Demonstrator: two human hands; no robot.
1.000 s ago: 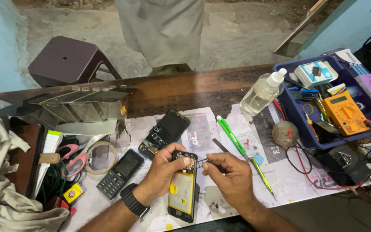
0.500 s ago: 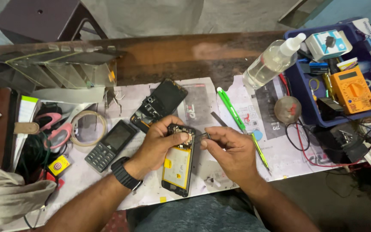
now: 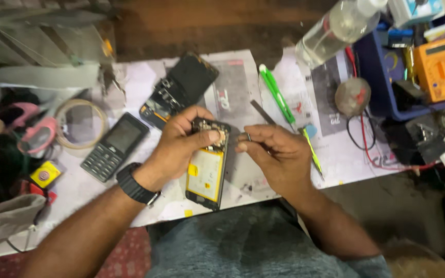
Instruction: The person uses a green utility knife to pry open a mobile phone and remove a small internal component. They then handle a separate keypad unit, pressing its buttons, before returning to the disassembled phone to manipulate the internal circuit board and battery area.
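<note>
we hold an opened smartphone (image 3: pixel 206 170) with its back cover off, resting on the paper-covered counter (image 3: pixel 145 77) just in front of us. our left hand (image 3: pixel 178 144) wraps the upper end, the thumb pressed flat on the circuit board near the top. our right hand (image 3: pixel 279 157) sits just beside it, its fingers (image 3: pixel 243 146) pressed together and pinching a small metal tool, probably tweezers (image 3: pixel 246 136), whose tip stands close to the board; motion blur hides whether it touches.

as far as we can judge, the opening is done: the yellow battery and bare board lie exposed. the fine work at the board seems under way, and closing the case is left.

the phone body is a slim black slab, glossy at the edges. behind it lies another dismantled phone (image 3: pixel 178 87), dark and flat, with its parts showing. to the left sits a keypad phone (image 3: pixel 113 146), matte black. a green screwdriver (image 3: pixel 277 97) lies slanted on the paper, a clear plastic bottle (image 3: pixel 335 28) stands beyond it, and an orange multimeter (image 3: pixel 440 67) rests in a blue tray (image 3: pixel 374 77).
</note>
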